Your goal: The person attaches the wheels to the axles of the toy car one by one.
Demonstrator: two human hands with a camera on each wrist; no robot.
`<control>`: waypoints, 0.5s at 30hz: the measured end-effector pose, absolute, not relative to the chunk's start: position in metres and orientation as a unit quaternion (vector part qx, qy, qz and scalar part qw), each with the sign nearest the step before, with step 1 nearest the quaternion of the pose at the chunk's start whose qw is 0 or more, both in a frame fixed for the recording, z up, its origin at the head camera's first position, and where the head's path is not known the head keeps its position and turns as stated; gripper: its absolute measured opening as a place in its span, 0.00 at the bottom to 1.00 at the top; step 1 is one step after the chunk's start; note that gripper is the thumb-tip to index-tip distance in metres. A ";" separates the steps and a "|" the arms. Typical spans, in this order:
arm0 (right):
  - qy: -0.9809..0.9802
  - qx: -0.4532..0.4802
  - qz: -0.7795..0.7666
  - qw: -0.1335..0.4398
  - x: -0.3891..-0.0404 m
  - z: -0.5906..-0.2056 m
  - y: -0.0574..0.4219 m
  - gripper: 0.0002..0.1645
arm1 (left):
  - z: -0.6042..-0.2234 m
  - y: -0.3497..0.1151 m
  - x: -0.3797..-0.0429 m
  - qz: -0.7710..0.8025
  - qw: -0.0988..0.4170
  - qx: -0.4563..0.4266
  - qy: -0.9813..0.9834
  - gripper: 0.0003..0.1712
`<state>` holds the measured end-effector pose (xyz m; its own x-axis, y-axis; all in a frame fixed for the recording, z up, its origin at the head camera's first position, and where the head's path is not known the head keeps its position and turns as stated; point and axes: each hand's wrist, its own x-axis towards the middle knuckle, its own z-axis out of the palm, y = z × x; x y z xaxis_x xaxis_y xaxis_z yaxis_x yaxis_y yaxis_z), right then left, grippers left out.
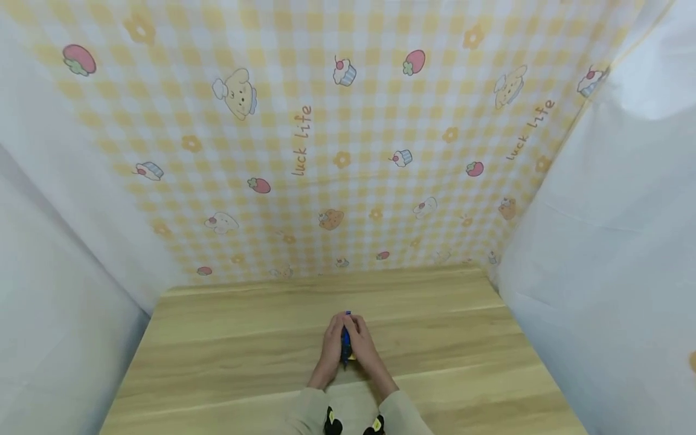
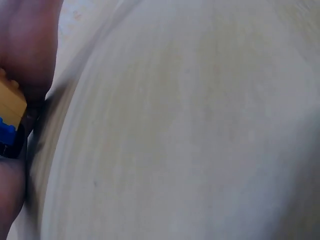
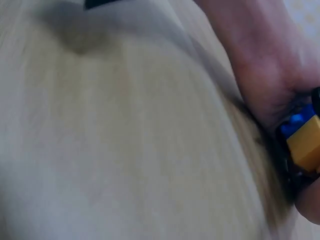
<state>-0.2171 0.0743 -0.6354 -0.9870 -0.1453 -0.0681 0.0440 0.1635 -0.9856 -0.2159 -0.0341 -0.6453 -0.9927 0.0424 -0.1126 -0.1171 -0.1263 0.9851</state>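
Hands (image 1: 346, 345) grip blocky — seemingly plastic — toy (image 1: 345, 343).

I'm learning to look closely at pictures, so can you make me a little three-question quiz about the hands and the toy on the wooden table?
1. True or false: both hands hold the small blue and yellow plastic block toy at once.
2. Where does the pale wooden table stand? A) in front of a yellow checked cloth with cartoon pictures B) beside a window C) on grass
3. Fill in: the words printed on the yellow checked cloth read "luck ____".

Key
1. True: the left hand and the right hand close around it together.
2. A
3. life
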 end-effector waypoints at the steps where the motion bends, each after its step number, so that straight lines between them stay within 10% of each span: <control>1: 0.759 -0.036 -0.646 0.068 -0.214 -0.637 0.077 0.32 | -0.646 -0.033 -0.215 0.762 0.056 -0.030 0.645 0.35; 15: 0.763 -0.108 -0.637 0.026 -0.180 -0.656 0.101 0.32 | -0.648 -0.035 -0.218 0.823 0.073 -0.091 0.556 0.39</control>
<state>-0.1803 0.1012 -0.6557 -0.9755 -0.1975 0.0970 -0.1305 0.1645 -0.9777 -0.2184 -0.0354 -0.6478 -0.9729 0.0179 -0.2307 -0.2208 -0.3706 0.9022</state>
